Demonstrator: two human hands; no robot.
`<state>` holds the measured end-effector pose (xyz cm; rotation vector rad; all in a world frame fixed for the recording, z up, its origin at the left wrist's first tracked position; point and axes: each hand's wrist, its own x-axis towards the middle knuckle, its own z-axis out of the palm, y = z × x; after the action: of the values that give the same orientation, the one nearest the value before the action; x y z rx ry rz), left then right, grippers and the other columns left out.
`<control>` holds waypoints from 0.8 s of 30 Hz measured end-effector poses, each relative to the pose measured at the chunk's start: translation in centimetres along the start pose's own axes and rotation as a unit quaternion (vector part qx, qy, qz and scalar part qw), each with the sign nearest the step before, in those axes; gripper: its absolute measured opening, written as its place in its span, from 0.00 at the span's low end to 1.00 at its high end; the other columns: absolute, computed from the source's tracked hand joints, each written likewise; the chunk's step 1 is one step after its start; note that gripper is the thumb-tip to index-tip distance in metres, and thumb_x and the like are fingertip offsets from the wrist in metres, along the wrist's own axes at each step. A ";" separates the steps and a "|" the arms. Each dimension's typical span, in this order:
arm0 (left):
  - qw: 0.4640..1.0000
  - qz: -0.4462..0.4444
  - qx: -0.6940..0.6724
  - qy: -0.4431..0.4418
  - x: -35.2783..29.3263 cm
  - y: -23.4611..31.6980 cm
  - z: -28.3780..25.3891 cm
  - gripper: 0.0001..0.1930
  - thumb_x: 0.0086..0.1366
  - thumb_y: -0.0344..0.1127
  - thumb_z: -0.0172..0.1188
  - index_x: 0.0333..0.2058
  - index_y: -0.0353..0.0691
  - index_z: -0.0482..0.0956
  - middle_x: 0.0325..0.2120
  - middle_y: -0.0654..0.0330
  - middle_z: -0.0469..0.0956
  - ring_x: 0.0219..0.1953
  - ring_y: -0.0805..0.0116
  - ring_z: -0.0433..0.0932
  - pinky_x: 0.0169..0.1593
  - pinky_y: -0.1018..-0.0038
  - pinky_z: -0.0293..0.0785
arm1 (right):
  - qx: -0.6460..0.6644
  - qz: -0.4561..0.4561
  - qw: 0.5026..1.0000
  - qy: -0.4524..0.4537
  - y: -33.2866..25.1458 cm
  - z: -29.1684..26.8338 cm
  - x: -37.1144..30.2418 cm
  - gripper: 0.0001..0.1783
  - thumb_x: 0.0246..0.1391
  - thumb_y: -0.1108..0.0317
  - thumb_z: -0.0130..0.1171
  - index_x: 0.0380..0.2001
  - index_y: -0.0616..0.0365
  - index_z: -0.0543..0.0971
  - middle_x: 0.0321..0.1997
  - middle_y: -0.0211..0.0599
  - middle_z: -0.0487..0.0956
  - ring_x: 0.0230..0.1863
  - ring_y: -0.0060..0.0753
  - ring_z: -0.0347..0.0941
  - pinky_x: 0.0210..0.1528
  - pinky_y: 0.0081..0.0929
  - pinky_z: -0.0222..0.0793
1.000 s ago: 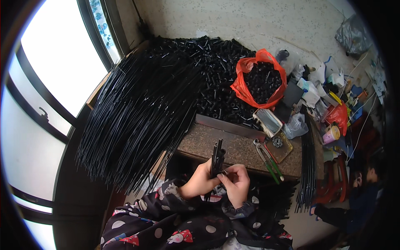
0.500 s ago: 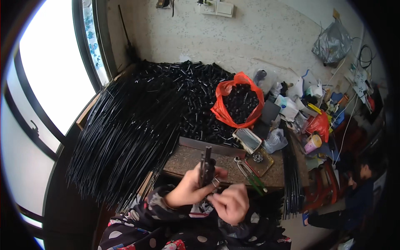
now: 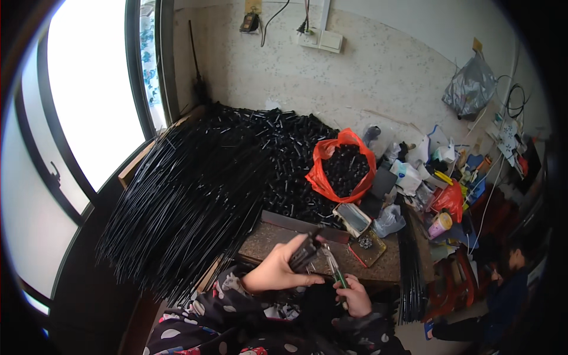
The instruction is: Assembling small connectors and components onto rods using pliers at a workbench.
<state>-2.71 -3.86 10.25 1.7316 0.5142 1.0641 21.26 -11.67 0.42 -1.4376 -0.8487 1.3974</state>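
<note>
My left hand (image 3: 273, 271) is closed around some short black tubular parts (image 3: 304, 253), held over the front edge of the bench. How many there are is unclear. In my right hand (image 3: 357, 297) is a pair of green-handled pincers (image 3: 335, 267). Their metal head points up and away from me and reaches close to the black parts; whether the two touch cannot be made out. Behind both hands a low dark metal strip (image 3: 296, 226) stands along the brown speckled bench (image 3: 272, 236).
Many long thin black rods (image 3: 171, 207) cover the left, beside a heap of small black parts (image 3: 290, 154). A red plastic bag (image 3: 324, 184) holds more. A small tray (image 3: 374, 255) lies at right, near bags and a cup (image 3: 439, 225). Another person (image 3: 509, 290) sits far right.
My right hand has taken the pincers off the bench and brought them up beside the black parts. My left hand has tilted those parts over. The view has shifted, so the scene sits lower.
</note>
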 end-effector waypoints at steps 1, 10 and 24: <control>1.000 0.008 0.011 0.007 -0.1 0.7 -0.9 0.37 0.42 0.29 0.73 0.51 0.36 0.62 0.18 0.73 0.67 0.22 0.87 0.64 0.26 0.86 0.59 | -0.003 0.001 1.000 -0.011 -1.9 1.3 -1.8 0.08 0.39 0.77 0.55 0.27 0.62 0.72 0.46 0.35 0.65 0.36 0.21 0.68 0.29 0.16 0.63; 0.989 0.063 0.008 0.134 -0.3 0.1 -2.0 0.52 0.30 0.44 0.77 0.55 0.33 0.60 0.34 0.65 0.76 0.35 0.81 0.71 0.42 0.83 0.67 | -0.608 -0.567 0.545 0.111 -10.8 5.0 -7.9 0.11 0.25 0.69 0.65 0.18 0.58 0.76 0.39 0.28 0.70 0.46 0.48 0.62 0.44 0.40 0.58; 0.996 0.057 0.010 0.064 -0.2 1.8 -2.4 0.37 0.32 0.43 0.77 0.41 0.33 0.71 0.19 0.71 0.67 0.22 0.85 0.64 0.24 0.86 0.58 | -0.229 -0.106 0.924 -0.288 -7.6 6.1 -4.7 0.21 0.45 0.69 0.60 0.42 0.61 0.66 0.23 0.39 0.74 0.21 0.29 0.72 0.25 0.23 0.68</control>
<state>-5.03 -3.48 12.10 1.7348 0.5124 1.2618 15.64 -12.65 9.60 -1.2113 -1.7512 1.5369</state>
